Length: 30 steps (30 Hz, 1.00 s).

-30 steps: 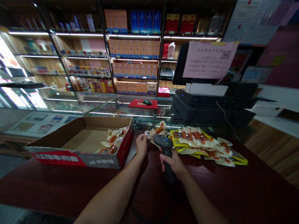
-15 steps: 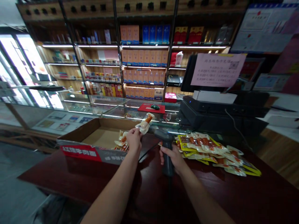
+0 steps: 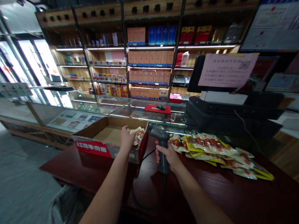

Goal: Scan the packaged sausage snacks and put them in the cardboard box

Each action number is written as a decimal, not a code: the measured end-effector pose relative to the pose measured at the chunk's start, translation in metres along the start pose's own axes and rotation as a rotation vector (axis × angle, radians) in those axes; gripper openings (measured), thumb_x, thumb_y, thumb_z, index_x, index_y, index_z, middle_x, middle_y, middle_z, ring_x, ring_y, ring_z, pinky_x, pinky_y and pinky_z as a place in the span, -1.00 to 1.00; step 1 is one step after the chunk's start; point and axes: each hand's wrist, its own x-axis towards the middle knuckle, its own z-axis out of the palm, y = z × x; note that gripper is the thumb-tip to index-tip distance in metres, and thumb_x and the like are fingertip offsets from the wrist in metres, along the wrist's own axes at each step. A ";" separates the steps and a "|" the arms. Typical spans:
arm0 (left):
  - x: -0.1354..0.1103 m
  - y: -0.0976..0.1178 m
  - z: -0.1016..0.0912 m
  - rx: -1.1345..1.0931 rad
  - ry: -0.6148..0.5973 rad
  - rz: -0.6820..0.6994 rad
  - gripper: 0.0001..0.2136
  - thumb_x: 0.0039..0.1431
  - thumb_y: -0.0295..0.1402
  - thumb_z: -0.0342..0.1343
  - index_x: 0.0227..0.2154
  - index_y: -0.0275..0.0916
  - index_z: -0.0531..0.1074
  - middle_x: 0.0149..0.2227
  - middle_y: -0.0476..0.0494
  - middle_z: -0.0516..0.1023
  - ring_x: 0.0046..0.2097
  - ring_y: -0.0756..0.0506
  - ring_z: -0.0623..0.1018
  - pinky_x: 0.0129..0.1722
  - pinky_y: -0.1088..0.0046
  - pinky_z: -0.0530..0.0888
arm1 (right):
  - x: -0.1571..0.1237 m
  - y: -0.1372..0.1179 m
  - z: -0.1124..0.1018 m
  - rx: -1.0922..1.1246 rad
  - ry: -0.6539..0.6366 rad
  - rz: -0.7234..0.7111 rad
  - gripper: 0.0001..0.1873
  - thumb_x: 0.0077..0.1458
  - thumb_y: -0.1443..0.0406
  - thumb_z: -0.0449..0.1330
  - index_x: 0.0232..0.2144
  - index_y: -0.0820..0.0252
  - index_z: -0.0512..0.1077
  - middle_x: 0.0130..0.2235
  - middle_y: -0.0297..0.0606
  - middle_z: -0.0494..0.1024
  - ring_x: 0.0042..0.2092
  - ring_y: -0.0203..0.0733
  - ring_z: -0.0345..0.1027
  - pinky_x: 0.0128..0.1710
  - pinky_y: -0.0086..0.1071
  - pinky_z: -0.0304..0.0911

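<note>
My left hand (image 3: 127, 139) reaches into the open cardboard box (image 3: 93, 149), with thumb and fingers on a clear packet of brown sausage-like food (image 3: 138, 134). Other packets lie at that end of the box, partly hidden, so where one ends and another begins is unclear. My right hand (image 3: 170, 153) is wrapped round the handle of a dark barcode scanner (image 3: 163, 155), held upright over the table. Just right of the scanner lies a heap of similar clear and yellow-edged packets (image 3: 210, 144).
A dark red-brown table (image 3: 187, 186) carries the box and the heap. The scanner's cable (image 3: 133, 186) loops across it. Behind are a glass counter (image 3: 109, 105), a red pad (image 3: 151, 108) with a mouse, and a monitor with a pink notice (image 3: 227, 70). Stocked shelves (image 3: 150, 67) line the wall.
My left hand has moved left and down into the box with the packet it held up near the scanner. My right hand still grips the scanner. The view has shifted slightly left.
</note>
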 end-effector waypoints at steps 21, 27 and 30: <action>-0.107 0.019 0.138 0.258 -0.768 0.112 -0.86 -0.03 -0.29 0.12 -0.48 -0.28 0.44 -0.42 -0.20 0.52 -0.34 -0.10 0.50 -0.33 0.44 0.35 | -0.021 -0.008 -0.112 -0.008 0.322 -0.077 -0.60 -0.23 0.16 0.31 -0.33 0.23 0.32 -0.66 -0.48 0.37 -0.70 -0.34 0.22 -0.71 -0.43 0.26; -0.123 0.019 0.149 0.515 -0.790 0.185 -0.63 -0.11 -0.02 0.12 -0.41 -0.26 0.48 -0.32 -0.30 0.50 -0.30 -0.21 0.52 -0.36 0.38 0.33 | -0.022 0.000 -0.124 0.002 0.344 -0.068 -0.66 -0.20 0.16 0.30 -0.41 0.24 0.32 -0.67 -0.47 0.35 -0.70 -0.36 0.21 -0.72 -0.44 0.25; -0.127 0.019 0.150 0.547 -0.783 0.184 -0.69 -0.05 -0.10 0.09 -0.37 -0.23 0.47 -0.26 -0.27 0.47 -0.27 -0.17 0.50 -0.34 0.42 0.31 | -0.022 0.000 -0.125 -0.005 0.363 -0.069 -0.64 -0.22 0.16 0.31 -0.39 0.23 0.32 -0.67 -0.48 0.35 -0.70 -0.35 0.21 -0.72 -0.44 0.25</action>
